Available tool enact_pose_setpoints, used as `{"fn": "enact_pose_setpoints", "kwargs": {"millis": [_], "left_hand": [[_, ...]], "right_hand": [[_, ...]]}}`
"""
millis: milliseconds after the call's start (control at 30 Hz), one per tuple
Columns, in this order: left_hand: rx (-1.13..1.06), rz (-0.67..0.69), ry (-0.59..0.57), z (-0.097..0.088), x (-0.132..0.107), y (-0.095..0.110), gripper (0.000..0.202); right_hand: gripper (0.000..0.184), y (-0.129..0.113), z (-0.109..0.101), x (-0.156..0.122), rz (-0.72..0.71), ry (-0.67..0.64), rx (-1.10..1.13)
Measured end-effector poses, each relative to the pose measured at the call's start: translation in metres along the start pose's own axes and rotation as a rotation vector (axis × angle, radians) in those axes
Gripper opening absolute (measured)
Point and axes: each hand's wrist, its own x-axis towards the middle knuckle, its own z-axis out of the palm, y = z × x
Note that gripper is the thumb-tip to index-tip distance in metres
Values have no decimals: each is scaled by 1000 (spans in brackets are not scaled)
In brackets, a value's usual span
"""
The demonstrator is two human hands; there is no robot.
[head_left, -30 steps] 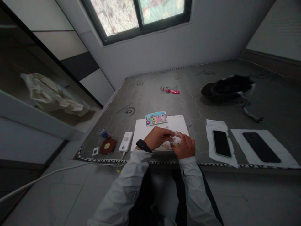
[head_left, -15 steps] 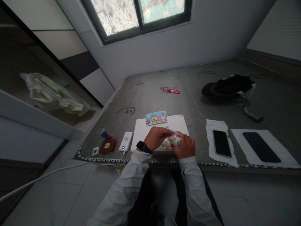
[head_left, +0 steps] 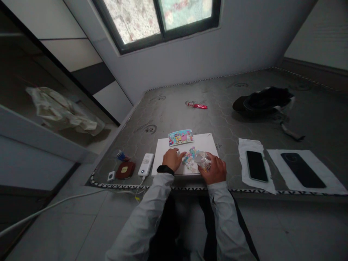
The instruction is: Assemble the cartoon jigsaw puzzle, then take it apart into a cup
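My right hand is wrapped round a small clear plastic jar, tilted with its mouth to the left; some small coloured pieces show inside. Beside the jar, a loose pile of tiny multicoloured pieces is spread on a white board. My left hand, a dark watch on its wrist, is over the board's left half, with thumb and fingers apart. Whether anything small is between them is hard to make out. A cartoon picture card lies at the board's far edge.
A white power bank with a cable, a brown case, a small white cube and a blue item lie left. Phones on white sheets and a dark cap lie right. A red packet lies farther back.
My left hand has moved off the jar's mouth, down and left over the board. The jar in my right hand is now tilted, and the coloured pile shows more fully.
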Motion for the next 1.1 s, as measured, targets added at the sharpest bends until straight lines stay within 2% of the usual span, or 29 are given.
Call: {"fn": "enact_pose_setpoints", "kwargs": {"millis": [100, 200, 333, 467, 700, 833, 1100], "left_hand": [[91, -71, -21, 14, -5, 23, 59], [112, -84, -31, 20, -5, 51, 68], [123, -57, -73, 23, 8, 70, 65], [66, -16, -109, 24, 25, 60, 53], [-32, 38, -216, 25, 45, 35, 45], [-41, 74, -237, 25, 46, 33, 32], [-54, 149, -222, 24, 38, 24, 26]], "right_hand": [[48, 4, -4, -1, 52, 36, -17], [49, 12, -9, -2, 86, 91, -44], [50, 18, -12, -3, 97, 100, -43], [48, 18, -12, -2, 89, 86, -44], [46, 18, -12, -2, 80, 94, -38], [47, 19, -13, -2, 91, 78, -26], [46, 16, -14, -2, 92, 91, -50]]}}
